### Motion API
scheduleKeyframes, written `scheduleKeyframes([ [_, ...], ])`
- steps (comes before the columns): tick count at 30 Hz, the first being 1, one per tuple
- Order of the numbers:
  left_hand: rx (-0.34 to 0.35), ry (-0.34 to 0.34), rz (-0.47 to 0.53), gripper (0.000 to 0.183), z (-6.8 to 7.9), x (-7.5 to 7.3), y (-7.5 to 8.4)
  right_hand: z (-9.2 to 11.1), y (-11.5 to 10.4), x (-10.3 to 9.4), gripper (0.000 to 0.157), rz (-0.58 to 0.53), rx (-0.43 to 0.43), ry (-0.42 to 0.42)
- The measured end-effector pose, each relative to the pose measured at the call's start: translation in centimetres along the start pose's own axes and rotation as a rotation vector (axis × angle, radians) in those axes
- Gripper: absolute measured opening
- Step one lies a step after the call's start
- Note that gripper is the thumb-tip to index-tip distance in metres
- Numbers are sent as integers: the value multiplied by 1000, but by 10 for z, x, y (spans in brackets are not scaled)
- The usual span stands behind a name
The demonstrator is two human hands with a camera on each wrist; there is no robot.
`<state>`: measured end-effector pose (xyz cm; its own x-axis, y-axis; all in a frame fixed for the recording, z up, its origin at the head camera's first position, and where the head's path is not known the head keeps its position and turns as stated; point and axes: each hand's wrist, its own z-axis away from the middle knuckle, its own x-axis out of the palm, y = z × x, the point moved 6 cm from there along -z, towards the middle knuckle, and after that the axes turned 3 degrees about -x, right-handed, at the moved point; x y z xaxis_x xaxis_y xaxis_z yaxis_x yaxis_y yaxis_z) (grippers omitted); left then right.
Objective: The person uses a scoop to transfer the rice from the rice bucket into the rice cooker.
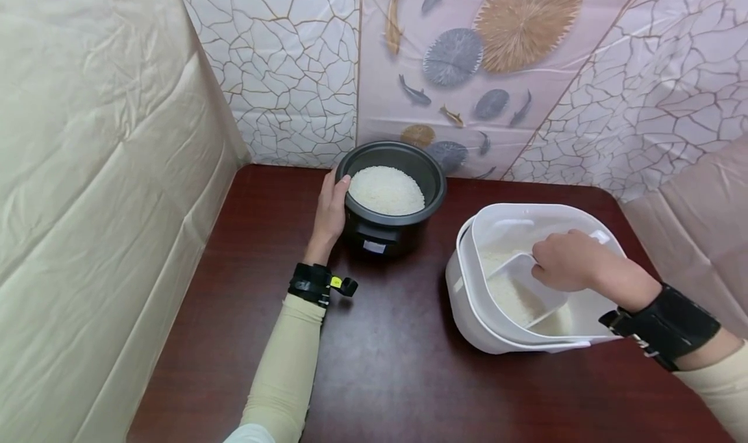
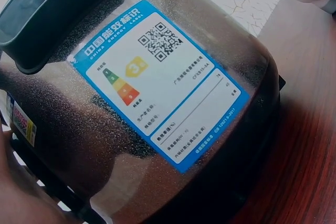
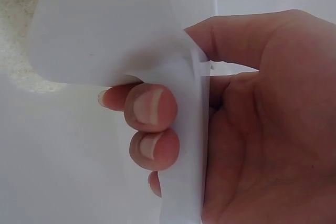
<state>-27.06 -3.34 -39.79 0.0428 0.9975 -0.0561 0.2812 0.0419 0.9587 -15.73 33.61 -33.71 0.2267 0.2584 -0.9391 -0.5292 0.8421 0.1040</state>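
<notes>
A black rice cooker (image 1: 382,235) stands lidless at the back of the table, with white rice (image 1: 387,190) inside its dark pot. My left hand (image 1: 330,209) holds the cooker's left side, thumb at the rim. In the left wrist view the cooker's wall carries a blue and white energy label (image 2: 163,87). Over at the right is a white bin (image 1: 467,306) with rice (image 1: 514,300) in its bottom. My right hand (image 1: 569,261) reaches inside it and grips a white scoop (image 1: 540,293). The right wrist view shows fingers curled round the scoop's handle (image 3: 181,182).
The dark red wooden table (image 1: 374,365) lies under both containers. A patterned cloth (image 1: 292,73) hangs along its back edge, and a cream cloth (image 1: 105,170) closes off the left side. Bare tabletop separates the cooker from the bin.
</notes>
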Motion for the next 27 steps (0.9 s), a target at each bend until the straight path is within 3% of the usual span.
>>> scheduleKeyframes([
  [11,-9,-14,2,56,1,0,1,-1,7,4,25,-53,10,-27],
  [20,-2,-10,-7,55,1,0,1,-5,9,9,31,-198,-34,9],
  [27,7,-11,-3,55,0,1,1,-7,13,11,33,-272,-40,-13],
])
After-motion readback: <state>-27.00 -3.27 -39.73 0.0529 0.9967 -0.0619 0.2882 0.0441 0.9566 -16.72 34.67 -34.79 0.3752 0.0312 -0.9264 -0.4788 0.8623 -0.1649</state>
